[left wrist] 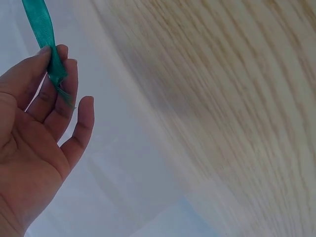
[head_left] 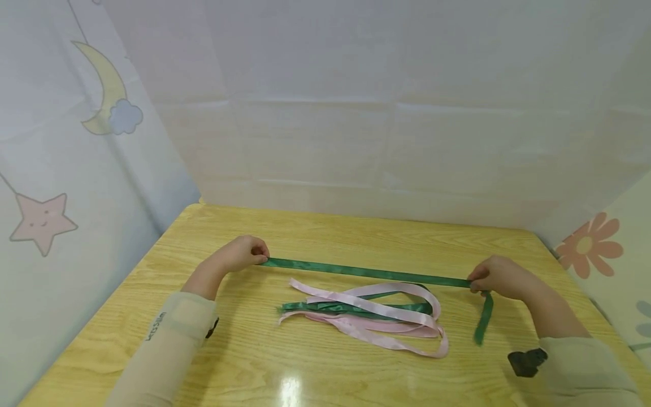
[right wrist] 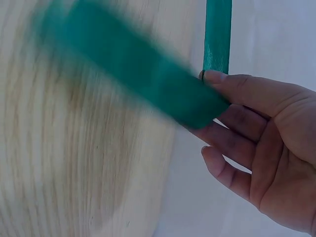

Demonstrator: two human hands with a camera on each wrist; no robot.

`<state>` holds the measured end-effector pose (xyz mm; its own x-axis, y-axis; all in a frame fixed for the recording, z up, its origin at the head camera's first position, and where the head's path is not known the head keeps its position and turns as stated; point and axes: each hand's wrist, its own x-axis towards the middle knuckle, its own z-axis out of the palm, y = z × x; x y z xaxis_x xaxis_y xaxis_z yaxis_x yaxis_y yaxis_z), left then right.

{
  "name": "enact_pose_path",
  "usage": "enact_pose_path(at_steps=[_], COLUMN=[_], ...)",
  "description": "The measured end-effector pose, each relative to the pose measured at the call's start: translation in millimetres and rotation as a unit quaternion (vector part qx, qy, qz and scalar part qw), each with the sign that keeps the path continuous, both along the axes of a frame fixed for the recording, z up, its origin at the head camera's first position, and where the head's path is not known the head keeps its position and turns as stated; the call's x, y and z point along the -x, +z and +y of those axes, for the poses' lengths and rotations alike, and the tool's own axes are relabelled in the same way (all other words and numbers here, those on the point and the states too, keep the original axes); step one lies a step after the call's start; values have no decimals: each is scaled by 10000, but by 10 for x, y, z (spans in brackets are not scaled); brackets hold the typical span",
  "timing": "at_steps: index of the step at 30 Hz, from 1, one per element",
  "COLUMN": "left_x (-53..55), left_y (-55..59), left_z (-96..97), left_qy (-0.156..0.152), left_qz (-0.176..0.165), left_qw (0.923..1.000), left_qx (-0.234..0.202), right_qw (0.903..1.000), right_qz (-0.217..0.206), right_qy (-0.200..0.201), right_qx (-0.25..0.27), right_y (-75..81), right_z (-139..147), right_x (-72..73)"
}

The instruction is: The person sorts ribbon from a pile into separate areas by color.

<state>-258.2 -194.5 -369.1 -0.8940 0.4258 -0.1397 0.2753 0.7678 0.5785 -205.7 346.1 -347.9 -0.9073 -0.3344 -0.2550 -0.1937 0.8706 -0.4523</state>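
A green satin ribbon (head_left: 366,273) is stretched nearly straight between both hands, above the table. My left hand (head_left: 240,253) pinches it at its left end; the left wrist view shows the frayed tip of the ribbon (left wrist: 57,71) sticking out past the thumb and fingers. On the other side my right hand (head_left: 503,277) pinches the ribbon between thumb and fingers, short of its end. From there a loose tail hangs down, blurred in the right wrist view, where the ribbon (right wrist: 138,66) crosses in front of the fingers.
Below the stretched ribbon lies a loose bundle of pink ribbons (head_left: 366,336) and green ribbons (head_left: 351,308), folded into loops on the wooden table (head_left: 244,350). Behind the table hangs a pale curtain (head_left: 315,147), with printed sheets at both sides.
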Motion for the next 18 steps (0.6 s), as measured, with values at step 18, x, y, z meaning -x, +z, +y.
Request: enact_pose_path(at_steps=[18], left_x=[5], left_y=[-33], left_z=[-112], left_qy=[416], left_qz=[30], left_qw=[9989], left_qx=[197], right_qw=[9987], right_qz=[-114], right_qy=[-503], right_qx=[63], right_y=[-84], right_z=[244], right_x=[-26])
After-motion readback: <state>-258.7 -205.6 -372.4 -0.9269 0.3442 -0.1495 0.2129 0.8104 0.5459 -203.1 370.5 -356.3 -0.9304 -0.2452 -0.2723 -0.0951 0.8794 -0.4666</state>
